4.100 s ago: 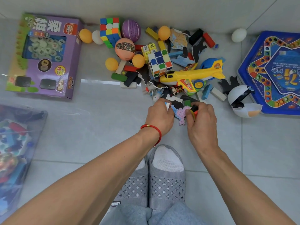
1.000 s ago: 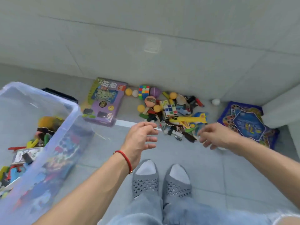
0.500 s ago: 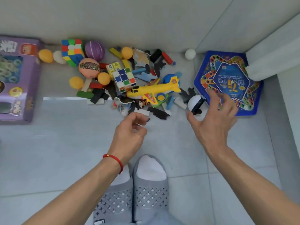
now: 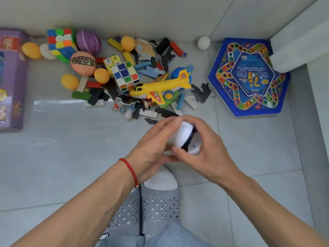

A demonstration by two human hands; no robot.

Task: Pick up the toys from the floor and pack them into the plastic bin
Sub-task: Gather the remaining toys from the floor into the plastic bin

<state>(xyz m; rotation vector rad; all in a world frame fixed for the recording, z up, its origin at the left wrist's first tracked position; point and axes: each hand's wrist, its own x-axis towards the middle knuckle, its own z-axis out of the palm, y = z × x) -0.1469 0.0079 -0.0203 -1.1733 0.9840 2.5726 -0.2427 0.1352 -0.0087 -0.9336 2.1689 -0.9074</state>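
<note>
Both my hands hold a white ball toy with a black band (image 4: 183, 135) above the floor, near the front of the toy pile. My left hand (image 4: 153, 147) curls round its left side and my right hand (image 4: 204, 152) grips its right side, thumb below. Behind it lie a yellow toy plane (image 4: 158, 89), two puzzle cubes (image 4: 125, 76) (image 4: 60, 42), an orange ball with lettering (image 4: 82, 63), a purple ball (image 4: 89, 41), several small orange balls and many small blocks and dark flat pieces. The plastic bin is out of view.
A blue hexagonal board game (image 4: 249, 77) lies at the right by a white wall corner (image 4: 299, 40). A purple game box (image 4: 10, 79) lies at the left edge. A white egg-shaped ball (image 4: 203, 42) sits by the back wall. My feet in grey socks (image 4: 153, 202) stand below.
My right hand took the white ball toy from beside the board game and brought it towards me. My left hand came across and closed on it too.
</note>
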